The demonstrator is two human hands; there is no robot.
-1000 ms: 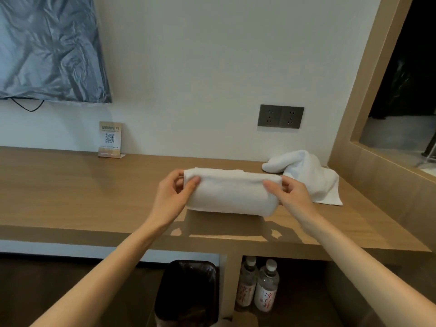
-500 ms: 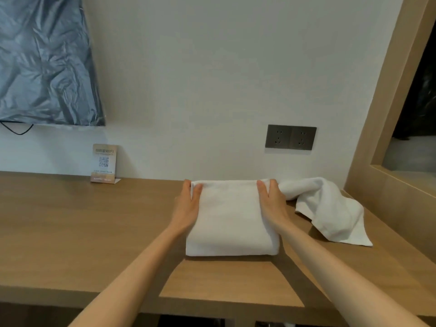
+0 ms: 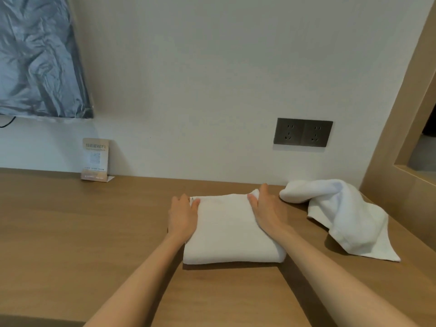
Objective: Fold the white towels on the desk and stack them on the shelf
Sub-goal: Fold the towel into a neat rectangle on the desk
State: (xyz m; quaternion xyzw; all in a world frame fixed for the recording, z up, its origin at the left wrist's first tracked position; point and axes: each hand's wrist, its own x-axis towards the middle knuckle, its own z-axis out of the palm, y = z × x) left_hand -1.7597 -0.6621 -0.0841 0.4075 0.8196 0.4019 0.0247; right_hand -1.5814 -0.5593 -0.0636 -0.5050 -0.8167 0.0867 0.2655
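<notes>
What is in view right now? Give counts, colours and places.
Folded terry towel: one, white, desk centre, under both hands
Crumpled unfolded towel: one, white, on the desk to the right
Wooden desk: one, light brown, across the foreground
WiFi card stand: one, beige, back left against the wall
Double wall socket: one, dark grey, wall above the towels
Plastic-wrapped panel: one, grey, wall upper left
Wooden frame: one, light brown, right edge
Left hand: flat on folded towel's left edge
Right hand: flat on its right side
</notes>
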